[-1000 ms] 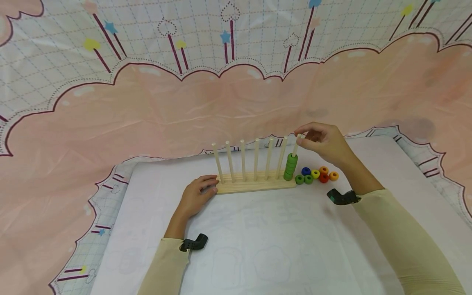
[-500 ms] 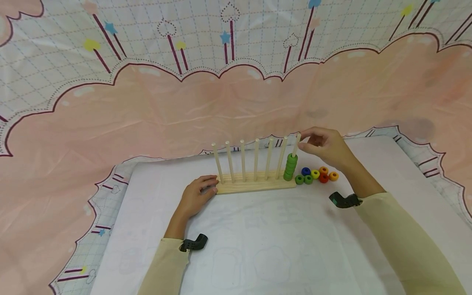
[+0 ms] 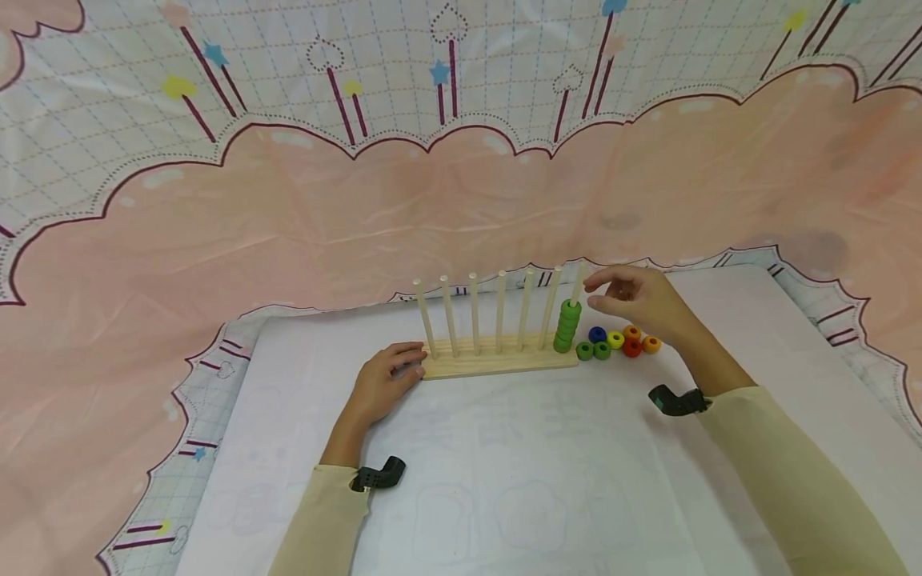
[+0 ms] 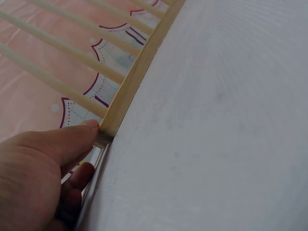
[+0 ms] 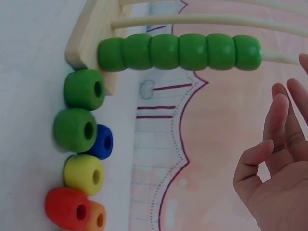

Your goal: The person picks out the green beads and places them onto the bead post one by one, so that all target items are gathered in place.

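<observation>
A wooden peg rack (image 3: 500, 362) stands on the white tabletop with a row of upright pegs. Its rightmost peg carries a stack of green beads (image 3: 567, 326), lying snugly one against another in the right wrist view. My left hand (image 3: 382, 380) holds the left end of the base, its thumb (image 4: 77, 142) at the corner. Just right of the beaded peg's upper part is my right hand (image 3: 637, 300), fingers relaxed and apart, with nothing in them. Below it lie two loose green beads (image 5: 75, 129), a blue bead (image 3: 597, 334) and a yellow bead (image 3: 615, 340).
A red bead (image 3: 632, 348) and two orange beads (image 3: 651, 344) lie at the right of the loose group. The white tabletop (image 3: 497, 464) stretches out in front of the rack. Behind it hangs a pink cloth (image 3: 360, 216) with a printed pattern.
My right hand has come off the top of the rightmost peg and moved a little down and to the right. The left hand and the beads have stayed put.
</observation>
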Motion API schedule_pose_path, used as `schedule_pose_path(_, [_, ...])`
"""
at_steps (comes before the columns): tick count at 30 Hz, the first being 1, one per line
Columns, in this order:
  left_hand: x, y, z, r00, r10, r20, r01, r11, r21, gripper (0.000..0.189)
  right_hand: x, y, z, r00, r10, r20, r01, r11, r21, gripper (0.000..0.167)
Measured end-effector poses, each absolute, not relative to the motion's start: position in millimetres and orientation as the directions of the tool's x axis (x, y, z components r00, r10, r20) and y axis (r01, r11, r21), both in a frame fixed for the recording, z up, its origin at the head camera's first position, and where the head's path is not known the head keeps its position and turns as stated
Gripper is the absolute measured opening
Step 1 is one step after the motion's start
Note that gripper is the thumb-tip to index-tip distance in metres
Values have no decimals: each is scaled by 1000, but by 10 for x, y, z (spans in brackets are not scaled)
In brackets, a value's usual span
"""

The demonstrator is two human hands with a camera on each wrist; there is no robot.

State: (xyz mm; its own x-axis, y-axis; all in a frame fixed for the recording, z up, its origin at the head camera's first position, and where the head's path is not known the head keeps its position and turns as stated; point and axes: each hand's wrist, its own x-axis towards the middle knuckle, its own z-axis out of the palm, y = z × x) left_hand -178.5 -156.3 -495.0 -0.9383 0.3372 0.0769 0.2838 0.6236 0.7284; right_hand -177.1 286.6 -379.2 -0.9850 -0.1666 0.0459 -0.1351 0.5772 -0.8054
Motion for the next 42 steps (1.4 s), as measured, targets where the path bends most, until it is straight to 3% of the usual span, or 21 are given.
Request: schedule_pose_path(42, [-1776,-1551,-4927,-940,333,73,280,629,725,32,-1713,3185,-4296,-974,-205,-98,-79,711,-699,36])
